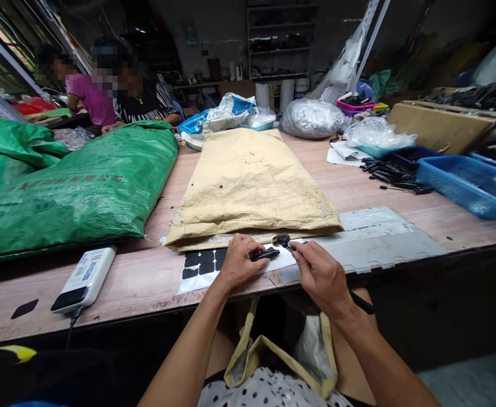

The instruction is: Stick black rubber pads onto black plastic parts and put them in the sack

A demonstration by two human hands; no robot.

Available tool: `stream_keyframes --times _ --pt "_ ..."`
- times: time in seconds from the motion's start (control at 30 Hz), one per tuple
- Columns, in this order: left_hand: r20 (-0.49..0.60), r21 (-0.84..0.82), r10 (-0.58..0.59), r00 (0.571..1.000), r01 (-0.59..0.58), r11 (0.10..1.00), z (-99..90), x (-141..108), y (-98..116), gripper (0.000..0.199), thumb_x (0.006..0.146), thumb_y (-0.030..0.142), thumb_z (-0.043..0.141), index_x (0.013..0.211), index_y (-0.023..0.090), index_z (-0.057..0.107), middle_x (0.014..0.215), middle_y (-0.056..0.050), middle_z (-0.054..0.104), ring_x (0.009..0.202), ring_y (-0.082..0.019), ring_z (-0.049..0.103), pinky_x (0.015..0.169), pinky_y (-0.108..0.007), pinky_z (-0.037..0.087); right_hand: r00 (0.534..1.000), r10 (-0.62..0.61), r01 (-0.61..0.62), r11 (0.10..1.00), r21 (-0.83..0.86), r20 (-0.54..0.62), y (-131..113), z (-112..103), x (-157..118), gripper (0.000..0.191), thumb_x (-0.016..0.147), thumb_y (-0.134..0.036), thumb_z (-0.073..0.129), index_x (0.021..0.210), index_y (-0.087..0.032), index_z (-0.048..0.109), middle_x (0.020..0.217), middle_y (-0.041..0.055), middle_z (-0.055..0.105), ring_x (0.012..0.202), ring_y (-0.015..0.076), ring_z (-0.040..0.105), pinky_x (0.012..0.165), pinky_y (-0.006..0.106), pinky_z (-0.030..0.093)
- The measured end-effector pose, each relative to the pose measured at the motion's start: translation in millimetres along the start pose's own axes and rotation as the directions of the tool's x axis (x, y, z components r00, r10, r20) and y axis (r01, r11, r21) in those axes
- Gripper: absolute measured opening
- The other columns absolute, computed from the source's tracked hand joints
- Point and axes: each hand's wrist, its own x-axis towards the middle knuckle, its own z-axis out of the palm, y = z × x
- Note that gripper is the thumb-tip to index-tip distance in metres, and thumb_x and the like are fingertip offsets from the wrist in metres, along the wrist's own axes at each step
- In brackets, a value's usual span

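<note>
My left hand [241, 260] is closed on a slim black piece [268, 255], held low over a white sheet near the table's front edge. My right hand [322, 277] grips a small hammer-like tool with a rounded dark head [281, 240]. Its black handle end [363, 303] appears to stick out behind the wrist. The tool's head is just above the black piece; whether they touch I cannot tell. Black rounded stickers [205, 263] lie on the white sheet [197, 282] left of my hands. Beyond them lies a large cream sack [251, 181], its folded edge toward me.
A green sack [69, 192] fills the left, with a white power bank [86, 278] and cable before it. Right stand a blue tray [464, 186] and loose black parts [396, 175]. A grey sheet [379, 237] lies on the table. Two people [141, 102] sit far left.
</note>
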Motion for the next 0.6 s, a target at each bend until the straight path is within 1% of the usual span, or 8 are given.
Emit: stream_keyframes --times 0.07,0.17,0.27,0.37,0.43,0.53,0.6 --pt "0.000 -0.002 -0.007 1.000 0.007 1.000 0.2 0 0 0.016 0.073 0.025 0.077 0.089 0.023 0.078 0.084 -0.003 0.070 0.095 -0.023 0.052 0.089 -0.036 0.041 1.000 -0.015 0.015 1.000 0.004 0.026 -9 0 1 0.028 0.101 -0.026 0.048 0.121 -0.023 0.066 0.101 0.0071 0.070 0.094 0.0194 0.065 0.085 0.032 0.051" --pt "0.006 0.001 -0.009 1.000 0.009 1.000 -0.6 0 1 0.013 0.074 0.026 0.076 0.087 0.023 0.078 0.082 -0.002 0.069 0.094 -0.022 0.051 0.089 -0.035 0.040 0.999 -0.038 0.039 0.999 -0.019 0.035 -17 2 -1 0.030 0.101 -0.025 0.048 0.125 -0.023 0.065 0.099 0.0070 0.070 0.093 0.0194 0.064 0.085 0.031 0.050" --pt "0.016 0.018 -0.016 1.000 0.016 1.000 -1.3 0 2 0.006 0.076 0.027 0.075 0.080 0.023 0.077 0.078 -0.002 0.066 0.093 -0.022 0.050 0.088 -0.035 0.040 0.994 -0.062 0.070 0.994 -0.082 0.087 -19 7 -5 0.030 0.101 -0.023 0.047 0.125 -0.023 0.066 0.093 0.0058 0.068 0.089 0.0188 0.062 0.082 0.029 0.048" --pt "0.008 0.014 -0.010 1.000 0.010 1.000 -0.6 0 1 0.008 0.077 0.027 0.075 0.082 0.023 0.077 0.078 -0.002 0.066 0.092 -0.022 0.050 0.088 -0.035 0.040 0.990 -0.040 0.059 0.989 -0.136 0.134 -16 9 -7 0.029 0.101 -0.023 0.046 0.119 -0.023 0.068 0.089 0.0050 0.067 0.087 0.0179 0.062 0.079 0.028 0.046" --pt "0.001 0.004 -0.002 1.000 0.002 1.000 0.5 0 -1 0.013 0.076 0.027 0.075 0.088 0.024 0.079 0.080 -0.002 0.068 0.093 -0.022 0.051 0.088 -0.035 0.040 0.994 -0.018 0.033 0.990 -0.139 0.107 -14 7 -5 0.029 0.101 -0.024 0.046 0.120 -0.023 0.068 0.090 0.0051 0.068 0.088 0.0176 0.063 0.080 0.027 0.046" --pt "0.000 0.002 0.001 1.000 -0.001 1.000 2.0 0 -3 0.016 0.075 0.027 0.076 0.090 0.024 0.079 0.084 -0.003 0.070 0.095 -0.023 0.052 0.089 -0.036 0.041 0.999 -0.016 0.019 0.992 -0.121 0.028 -12 4 -3 0.030 0.101 -0.024 0.047 0.123 -0.023 0.067 0.094 0.0058 0.069 0.089 0.0176 0.062 0.082 0.028 0.047" --pt "0.001 0.007 -0.007 1.000 0.007 1.000 2.3 0 -4 0.015 0.075 0.027 0.076 0.089 0.024 0.079 0.083 -0.003 0.070 0.096 -0.023 0.052 0.090 -0.036 0.041 0.999 -0.015 0.019 0.992 -0.126 0.028 -11 3 -4 0.030 0.101 -0.024 0.047 0.123 -0.023 0.067 0.094 0.0057 0.069 0.089 0.0177 0.063 0.081 0.028 0.047"
